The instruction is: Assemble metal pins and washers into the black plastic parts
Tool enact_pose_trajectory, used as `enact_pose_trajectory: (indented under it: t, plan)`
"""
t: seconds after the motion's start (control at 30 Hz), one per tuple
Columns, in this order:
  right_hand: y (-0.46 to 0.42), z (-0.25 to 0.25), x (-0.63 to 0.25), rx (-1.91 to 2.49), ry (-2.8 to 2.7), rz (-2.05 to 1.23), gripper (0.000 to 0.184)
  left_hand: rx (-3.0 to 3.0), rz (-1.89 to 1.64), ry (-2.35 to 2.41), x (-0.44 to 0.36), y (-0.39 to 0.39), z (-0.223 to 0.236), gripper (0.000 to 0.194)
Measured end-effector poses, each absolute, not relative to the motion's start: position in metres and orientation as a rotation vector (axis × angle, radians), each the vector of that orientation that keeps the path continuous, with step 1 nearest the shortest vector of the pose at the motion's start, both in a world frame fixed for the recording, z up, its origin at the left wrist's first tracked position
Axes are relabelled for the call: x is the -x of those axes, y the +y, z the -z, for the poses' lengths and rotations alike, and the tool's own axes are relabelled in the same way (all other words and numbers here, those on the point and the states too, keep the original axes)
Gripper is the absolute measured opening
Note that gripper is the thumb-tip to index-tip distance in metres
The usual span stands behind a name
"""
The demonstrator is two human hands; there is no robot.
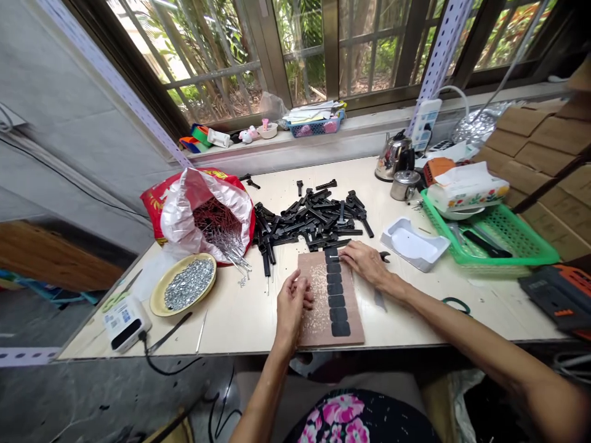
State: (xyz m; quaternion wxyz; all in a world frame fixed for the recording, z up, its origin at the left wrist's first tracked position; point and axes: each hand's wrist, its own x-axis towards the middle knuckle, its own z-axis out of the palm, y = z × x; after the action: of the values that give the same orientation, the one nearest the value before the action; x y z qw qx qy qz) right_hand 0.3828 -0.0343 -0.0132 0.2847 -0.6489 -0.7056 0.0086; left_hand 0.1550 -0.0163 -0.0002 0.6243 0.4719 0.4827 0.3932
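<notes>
A brown board (314,329) lies near the table's front edge, with pale specks over its left part. Down its right side runs a column of flat black pieces (338,301). My right hand (367,261) is at the top of that column, fingertips pinched together beside a tiny silvery bit; what they grip is too small to name. Over the board's left edge, my left hand (292,304) has its fingers curled in towards the thumb, and whatever is between them is hidden. Just beyond the board lies a heap of black plastic parts with long stems (318,212).
To the left, a red bag (159,200) of thin metal rods lies open beside a yellow bowl (157,298) of small silvery pieces. A white device (127,323) sits near the left corner. At right are a white tray (415,243), a green basket (530,237) and a kettle (392,157).
</notes>
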Motion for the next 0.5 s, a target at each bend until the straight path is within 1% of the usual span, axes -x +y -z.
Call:
enact_pose_trajectory:
  t: [0.1,0.23,0.27,0.3,0.4,0.5]
  plan:
    - [-0.040,0.027,-0.382,1.666,-1.973,0.031,0.024,-1.183,-0.934,1.149,-0.155,-0.018,0.007,0.060]
    - [-0.065,0.038,-0.370,1.201,-2.302,-0.070,0.030,-1.196,-0.964,1.136,-0.155,-0.017,0.011,0.062]
    - [-0.067,0.037,-0.370,1.141,-2.341,-0.084,0.030,-1.196,-0.965,1.137,-0.155,-0.016,0.011,0.062]
    - [-0.067,0.035,-0.372,1.158,-2.328,-0.081,0.030,-1.197,-0.968,1.142,-0.155,-0.016,0.012,0.062]
    - [-0.060,0.028,-0.376,1.387,-2.134,-0.037,0.036,-1.210,-0.974,1.154,-0.156,-0.015,0.013,0.060]
    - [-0.059,0.027,-0.372,1.374,-2.150,-0.039,0.036,-1.221,-0.971,1.160,-0.157,-0.014,0.014,0.059]
